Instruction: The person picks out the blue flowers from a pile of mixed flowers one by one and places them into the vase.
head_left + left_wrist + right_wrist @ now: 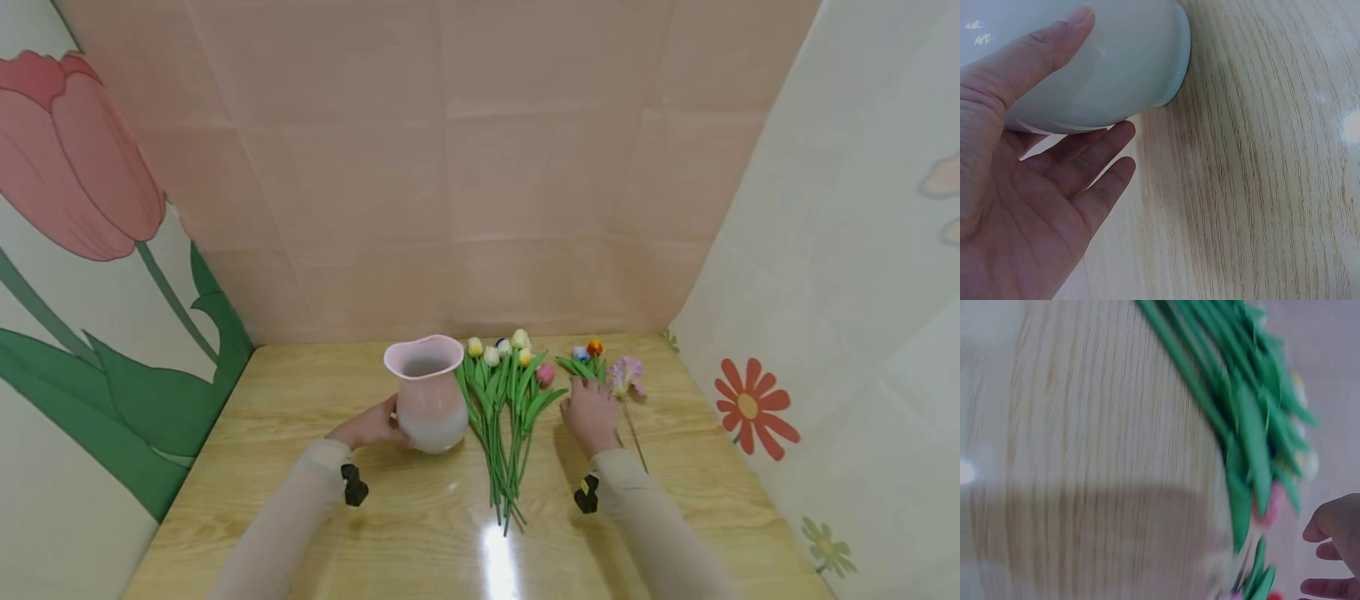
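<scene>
A pink-to-white vase (433, 408) with a wavy rim is at the middle left of the table. My left hand (377, 425) grips its side, the thumb (1054, 47) along one face and the fingers round the other; the vase's pale lower body (1116, 59) fills the top of the left wrist view. My right hand (591, 414) hovers around the small flowers at the right, fingers loosely bent and apart. Just beyond it lie a blue flower (581, 353), an orange-red flower (595, 347) and a purple iris-like flower (626, 375) on a thin stem. The hand covers part of their stems.
Several artificial tulips, white, yellow and pink (545, 374), lie with green stems (504, 467) toward me between vase and right hand. The wooden table (420, 533) ends at a pink backdrop (450, 208), with flower-printed sheets on both sides.
</scene>
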`<action>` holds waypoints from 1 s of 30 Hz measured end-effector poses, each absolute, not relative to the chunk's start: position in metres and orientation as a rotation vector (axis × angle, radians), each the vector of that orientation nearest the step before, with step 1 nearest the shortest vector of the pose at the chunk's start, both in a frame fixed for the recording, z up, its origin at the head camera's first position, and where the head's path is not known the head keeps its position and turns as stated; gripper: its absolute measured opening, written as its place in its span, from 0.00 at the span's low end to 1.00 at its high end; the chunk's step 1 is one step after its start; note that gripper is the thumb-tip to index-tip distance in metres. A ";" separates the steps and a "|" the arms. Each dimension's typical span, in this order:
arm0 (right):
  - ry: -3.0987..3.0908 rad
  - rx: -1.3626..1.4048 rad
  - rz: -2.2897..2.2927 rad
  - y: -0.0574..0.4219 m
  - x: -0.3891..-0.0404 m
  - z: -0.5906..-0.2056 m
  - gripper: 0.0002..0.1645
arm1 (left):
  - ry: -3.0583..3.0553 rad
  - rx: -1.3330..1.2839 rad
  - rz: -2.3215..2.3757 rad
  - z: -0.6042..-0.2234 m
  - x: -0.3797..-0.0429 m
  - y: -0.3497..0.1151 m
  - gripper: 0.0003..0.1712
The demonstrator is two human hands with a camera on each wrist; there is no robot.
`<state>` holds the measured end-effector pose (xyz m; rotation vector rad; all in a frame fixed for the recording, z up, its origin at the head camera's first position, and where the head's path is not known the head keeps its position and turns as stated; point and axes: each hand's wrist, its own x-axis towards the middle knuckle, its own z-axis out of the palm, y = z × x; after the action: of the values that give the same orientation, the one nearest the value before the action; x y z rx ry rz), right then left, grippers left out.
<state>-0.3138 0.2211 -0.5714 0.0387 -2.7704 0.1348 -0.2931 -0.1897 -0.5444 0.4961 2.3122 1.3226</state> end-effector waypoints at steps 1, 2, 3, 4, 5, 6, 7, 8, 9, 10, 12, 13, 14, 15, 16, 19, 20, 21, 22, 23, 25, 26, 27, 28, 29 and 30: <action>-2.766 0.057 0.129 0.214 -0.314 -0.571 0.25 | 2.315 0.500 1.319 -0.544 -0.293 -0.189 0.48; -2.751 0.087 0.130 0.208 -0.314 -0.571 0.25 | 2.316 0.503 1.317 -0.543 -0.292 -0.189 0.48; -2.730 0.119 0.126 0.202 -0.313 -0.571 0.25 | 2.321 0.507 1.314 -0.543 -0.292 -0.189 0.48; -2.724 0.152 0.114 0.196 -0.313 -0.572 0.25 | 2.322 0.507 1.311 -0.543 -0.292 -0.189 0.48; -2.712 0.177 0.106 0.191 -0.312 -0.574 0.24 | 2.322 0.506 1.311 -0.543 -0.292 -0.189 0.48; -2.700 0.213 0.103 0.186 -0.312 -0.575 0.23 | 2.323 0.504 1.310 -0.543 -0.292 -0.189 0.48; -2.684 0.246 0.098 0.182 -0.311 -0.577 0.22 | 2.323 0.499 1.311 -0.543 -0.292 -0.189 0.48; -2.668 0.272 0.089 0.177 -0.310 -0.579 0.21 | 2.322 0.497 1.312 -0.543 -0.292 -0.189 0.48; -2.659 0.288 0.083 0.173 -0.308 -0.581 0.21 | 2.325 0.500 1.311 -0.543 -0.292 -0.189 0.48; -2.649 0.303 0.090 0.169 -0.307 -0.583 0.20 | 2.324 0.498 1.311 -0.543 -0.293 -0.189 0.48; -2.650 0.321 0.102 0.161 -0.305 -0.588 0.19 | 2.329 0.505 1.307 -0.543 -0.293 -0.189 0.48; -2.663 0.324 0.109 0.157 -0.304 -0.590 0.19 | 2.331 0.508 1.305 -0.543 -0.293 -0.189 0.48; -2.686 0.321 0.123 0.153 -0.303 -0.592 0.20 | 2.333 0.513 1.303 -0.543 -0.293 -0.189 0.48; -2.714 0.311 0.136 0.150 -0.302 -0.594 0.20 | 2.334 0.516 1.301 -0.543 -0.293 -0.189 0.48; -2.745 0.296 0.144 0.147 -0.302 -0.597 0.21 | 2.334 0.515 1.299 -0.544 -0.293 -0.190 0.48; -2.855 0.220 0.158 0.140 -0.304 -0.602 0.24 | 2.339 0.517 1.298 -0.545 -0.293 -0.189 0.48; -2.887 0.191 0.163 0.138 -0.304 -0.603 0.25 | 2.341 0.519 1.298 -0.545 -0.294 -0.189 0.48; -2.917 0.163 0.171 0.137 -0.305 -0.603 0.26 | 2.341 0.522 1.300 -0.545 -0.294 -0.189 0.48; -2.945 0.136 0.189 0.136 -0.305 -0.603 0.27 | 2.343 0.521 1.299 -0.546 -0.294 -0.189 0.48; -2.972 0.112 0.211 0.136 -0.306 -0.603 0.27 | 2.343 0.519 1.299 -0.546 -0.294 -0.189 0.48; -3.022 0.067 0.259 0.135 -0.307 -0.601 0.25 | 2.340 0.508 1.300 -0.546 -0.294 -0.189 0.48; -3.045 0.048 0.291 0.135 -0.307 -0.599 0.23 | 2.338 0.503 1.303 -0.546 -0.294 -0.189 0.49; -3.068 0.029 0.328 0.134 -0.307 -0.598 0.21 | 2.335 0.497 1.304 -0.545 -0.294 -0.189 0.49; -3.089 0.012 0.368 0.134 -0.307 -0.596 0.20 | 2.333 0.489 1.304 -0.545 -0.294 -0.189 0.49; -3.109 0.000 0.400 0.134 -0.307 -0.595 0.20 | 2.329 0.486 1.308 -0.545 -0.293 -0.189 0.49; -3.128 -0.014 0.435 0.134 -0.307 -0.593 0.20 | 2.329 0.486 1.309 -0.546 -0.293 -0.189 0.49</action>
<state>-0.3069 0.1338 -0.5935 -0.0141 -3.1278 0.4352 -0.2934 -0.1888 -0.5455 0.4856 2.3287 1.3092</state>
